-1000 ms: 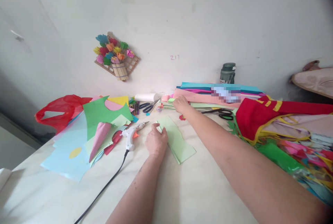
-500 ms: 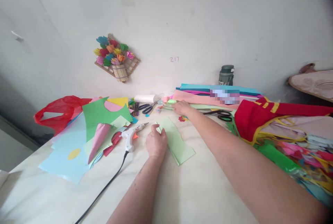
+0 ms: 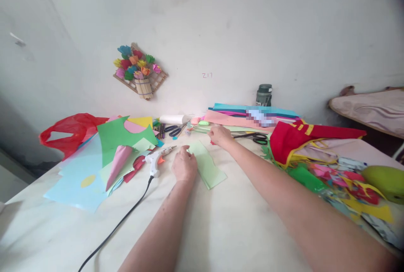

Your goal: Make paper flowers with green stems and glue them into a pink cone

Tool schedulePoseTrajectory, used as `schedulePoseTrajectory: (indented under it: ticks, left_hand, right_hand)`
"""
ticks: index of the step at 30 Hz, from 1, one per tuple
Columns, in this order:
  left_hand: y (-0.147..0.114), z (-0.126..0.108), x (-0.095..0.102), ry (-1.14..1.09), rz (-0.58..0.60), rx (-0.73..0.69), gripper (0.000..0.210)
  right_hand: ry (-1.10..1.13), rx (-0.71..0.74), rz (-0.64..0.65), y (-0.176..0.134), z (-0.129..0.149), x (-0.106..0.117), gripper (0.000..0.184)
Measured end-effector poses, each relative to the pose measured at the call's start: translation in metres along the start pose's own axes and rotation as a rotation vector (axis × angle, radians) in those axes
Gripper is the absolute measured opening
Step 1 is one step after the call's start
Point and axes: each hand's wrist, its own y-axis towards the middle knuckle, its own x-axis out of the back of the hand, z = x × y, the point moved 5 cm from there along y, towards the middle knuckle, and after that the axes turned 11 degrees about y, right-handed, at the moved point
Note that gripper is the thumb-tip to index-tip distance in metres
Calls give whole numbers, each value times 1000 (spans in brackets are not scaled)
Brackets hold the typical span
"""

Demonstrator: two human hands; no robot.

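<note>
My left hand (image 3: 184, 166) lies on the table with its fingers curled at the left edge of a pale green paper sheet (image 3: 207, 166), closed on that edge. The sheet has a folded-looking long side and an uneven right edge. Farther off, my right hand (image 3: 220, 135) is closed in a pinch near the front of the coloured paper stack (image 3: 233, 117). What its fingertips hold, if anything, is too small to make out. Just left of my left hand rests a white glue gun (image 3: 153, 162) with a black cord.
Black-handled scissors (image 3: 259, 138) lie right of my right hand, another pair (image 3: 173, 130) at the back. Left are a pink paper cone (image 3: 118, 164), green paper (image 3: 110, 139) and a red bag (image 3: 71, 131). Red cloth (image 3: 287, 143), scraps and a green fruit (image 3: 385, 182) sit right.
My right hand has drawn slightly back toward me, its fingers now pinched and covering the small red scrap. The view has shifted, bringing the green fruit into sight. My left hand stays at the sheet.
</note>
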Motion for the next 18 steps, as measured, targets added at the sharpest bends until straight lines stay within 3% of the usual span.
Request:
schedulePoseTrajectory:
  ticks: [3,6,10,15,18]
  left_hand:
    - [-9,-13,0,153,-48,-204,34]
    - [-19,-20,-17,296,122,-357,54]
    - [-24,-17,-32,395,302,-424,68]
    - [-23,-9,-23,407,262,-417,67]
    - [-24,-4,-22,422,319,-373,62]
  right_hand:
    - [21,-59,9,-25,-2,0,34]
    - [40,-60,-5,-47,-3,-1,32]
    - [65,3,-3,-72,3,-2,30]
    - [78,190,114,-91,23,-22,40]
    - [84,189,195,-96,26,-41,44]
